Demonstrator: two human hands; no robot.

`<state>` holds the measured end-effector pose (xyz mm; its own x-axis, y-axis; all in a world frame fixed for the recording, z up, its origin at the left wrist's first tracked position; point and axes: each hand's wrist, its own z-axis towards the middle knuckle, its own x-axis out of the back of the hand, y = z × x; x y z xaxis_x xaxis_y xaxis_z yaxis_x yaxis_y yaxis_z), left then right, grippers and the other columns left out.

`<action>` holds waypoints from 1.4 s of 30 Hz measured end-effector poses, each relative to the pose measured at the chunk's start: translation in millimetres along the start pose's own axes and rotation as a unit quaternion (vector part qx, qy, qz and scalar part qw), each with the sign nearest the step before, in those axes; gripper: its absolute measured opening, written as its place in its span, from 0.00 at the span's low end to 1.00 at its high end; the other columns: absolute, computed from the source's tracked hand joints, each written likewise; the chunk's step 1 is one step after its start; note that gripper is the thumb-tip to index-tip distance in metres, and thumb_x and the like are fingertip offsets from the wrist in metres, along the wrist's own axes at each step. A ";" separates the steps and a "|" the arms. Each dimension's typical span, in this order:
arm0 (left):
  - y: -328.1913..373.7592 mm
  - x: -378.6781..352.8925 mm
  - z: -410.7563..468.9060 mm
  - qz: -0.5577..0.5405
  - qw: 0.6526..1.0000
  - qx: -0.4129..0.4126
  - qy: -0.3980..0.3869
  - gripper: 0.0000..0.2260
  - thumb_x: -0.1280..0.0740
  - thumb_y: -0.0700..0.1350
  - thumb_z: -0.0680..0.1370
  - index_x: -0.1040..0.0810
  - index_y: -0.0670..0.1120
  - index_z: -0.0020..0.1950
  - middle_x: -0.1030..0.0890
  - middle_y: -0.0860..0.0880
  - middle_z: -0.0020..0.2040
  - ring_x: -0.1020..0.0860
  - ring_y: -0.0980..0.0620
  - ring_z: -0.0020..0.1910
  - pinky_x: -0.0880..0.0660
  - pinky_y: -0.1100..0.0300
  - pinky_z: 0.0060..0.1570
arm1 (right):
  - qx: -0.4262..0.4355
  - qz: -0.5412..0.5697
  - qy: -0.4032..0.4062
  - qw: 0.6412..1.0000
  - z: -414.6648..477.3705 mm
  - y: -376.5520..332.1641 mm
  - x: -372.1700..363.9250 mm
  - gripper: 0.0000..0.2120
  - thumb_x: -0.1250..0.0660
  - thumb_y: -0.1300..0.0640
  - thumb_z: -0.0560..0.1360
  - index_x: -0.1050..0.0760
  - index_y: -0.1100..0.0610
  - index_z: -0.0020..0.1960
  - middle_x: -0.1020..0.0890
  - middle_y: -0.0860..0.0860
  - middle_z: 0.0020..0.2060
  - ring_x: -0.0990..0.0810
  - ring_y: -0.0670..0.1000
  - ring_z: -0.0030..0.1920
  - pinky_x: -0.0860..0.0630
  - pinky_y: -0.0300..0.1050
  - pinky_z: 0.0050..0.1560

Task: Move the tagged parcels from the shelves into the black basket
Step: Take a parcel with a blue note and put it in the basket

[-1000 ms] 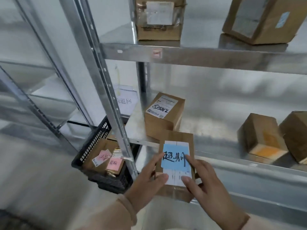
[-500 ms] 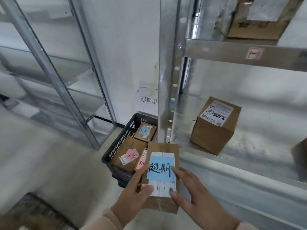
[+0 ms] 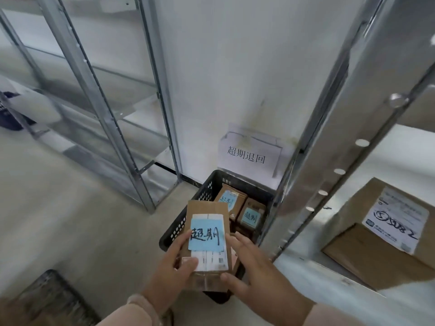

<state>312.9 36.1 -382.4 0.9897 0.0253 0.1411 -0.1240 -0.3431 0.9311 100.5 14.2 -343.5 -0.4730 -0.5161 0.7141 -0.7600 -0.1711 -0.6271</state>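
Note:
I hold a flat brown parcel (image 3: pixel 207 241) with a blue handwritten tag between both hands, over the near end of the black basket (image 3: pixel 179 228). My left hand (image 3: pixel 175 267) grips its left edge, thumb on the label. My right hand (image 3: pixel 247 264) holds its right edge and bottom corner. The basket stands on the floor against the wall and holds two brown parcels with blue tags (image 3: pixel 229 201) (image 3: pixel 250 216). The held parcel hides the basket's near part.
A metal shelf upright (image 3: pixel 329 147) rises just right of the basket. On the shelf at right sits an untagged brown box (image 3: pixel 376 236) with a white label. A paper sign (image 3: pixel 247 154) hangs on the wall above the basket. Another metal rack (image 3: pixel 101 109) stands at left.
My view has swung left and down from the shelves toward the basket. Both hands have carried the blue-tagged parcel off the shelf edge to above the basket.

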 end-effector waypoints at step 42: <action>-122.1 -136.8 451.2 0.294 0.874 0.027 -0.386 0.29 0.32 0.48 0.78 0.40 0.57 0.76 0.36 0.51 0.75 0.36 0.50 0.73 0.37 0.52 0.72 | -0.420 0.050 0.146 0.894 224.4 85.0 -24.6 0.34 0.59 0.26 0.67 0.66 0.28 0.70 0.70 0.27 0.67 0.72 0.32 0.69 0.58 0.41 0.70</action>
<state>225.1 -349.1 -667.1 0.5128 -0.8038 0.3016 -0.6440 -0.1279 0.7543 147.5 -176.0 -484.2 -0.5601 -0.2322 0.7953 -0.7163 0.6180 -0.3240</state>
